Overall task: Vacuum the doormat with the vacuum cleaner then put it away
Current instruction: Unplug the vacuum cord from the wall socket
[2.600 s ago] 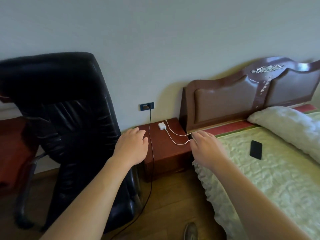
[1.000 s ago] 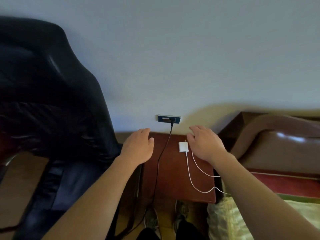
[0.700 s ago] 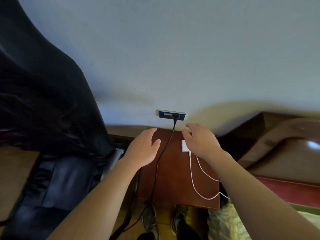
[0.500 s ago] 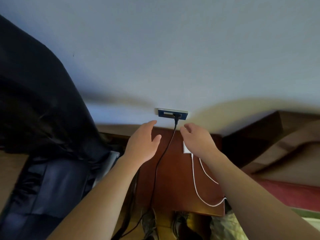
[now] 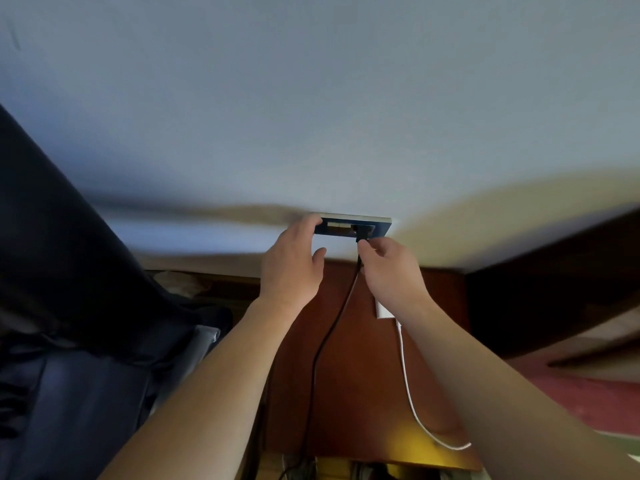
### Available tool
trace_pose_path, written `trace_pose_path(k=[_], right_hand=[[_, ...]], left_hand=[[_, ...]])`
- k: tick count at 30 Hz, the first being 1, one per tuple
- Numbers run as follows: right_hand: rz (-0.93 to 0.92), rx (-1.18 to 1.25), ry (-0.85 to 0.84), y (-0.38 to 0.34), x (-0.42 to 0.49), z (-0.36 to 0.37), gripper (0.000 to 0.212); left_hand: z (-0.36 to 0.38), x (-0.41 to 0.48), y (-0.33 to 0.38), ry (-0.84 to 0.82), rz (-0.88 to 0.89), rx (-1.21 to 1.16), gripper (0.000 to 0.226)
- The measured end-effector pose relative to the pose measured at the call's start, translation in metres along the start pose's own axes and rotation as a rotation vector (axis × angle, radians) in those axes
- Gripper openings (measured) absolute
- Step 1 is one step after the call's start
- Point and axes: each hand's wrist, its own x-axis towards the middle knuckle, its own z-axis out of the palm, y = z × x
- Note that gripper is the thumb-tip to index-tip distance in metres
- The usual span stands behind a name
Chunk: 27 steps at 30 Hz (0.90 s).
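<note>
Black plug pinched at the wall socket
It is held by the right hand — the socket's left edge is touched by the left hand, fingers loose.

Two hands counted: left hand and right hand. One wall socket plate. One black plug, with one black power cord. One white charger block, with one white cable. One wooden nightstand. One black leather chair. One dark headboard.
</note>
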Motion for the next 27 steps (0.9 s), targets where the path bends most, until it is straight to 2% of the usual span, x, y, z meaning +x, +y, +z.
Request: trace_pose_path(k=[7,11,15,19,22,27], right_hand=[[-0.039,0.072,0.108,0.008,0.009,0.018,0.025],[-0.060,0.113,0.125,0.011,0.008,0.020,0.012],[-0.072,0.181,0.136,0.015,0.012,0.027,0.019],[-0.072,0.240,0.140,0.019,0.014,0.030,0.022],[-0.064,0.269,0.138,0.020,0.014,0.031,0.030],[-0.073,0.293,0.145,0.021,0.014,0.031,0.031]], left_hand=[[0.025,0.013,-0.012,0.161,0.085,-0.076,0.035],[0.034,0.014,-0.018,0.187,0.119,-0.109,0.050],[0.039,0.012,-0.021,0.205,0.136,-0.158,0.055],[0.041,0.016,-0.020,0.254,0.139,-0.157,0.047],[0.042,0.021,-0.017,0.301,0.145,-0.154,0.053],[0.047,0.022,-0.019,0.349,0.150,-0.147,0.053]])
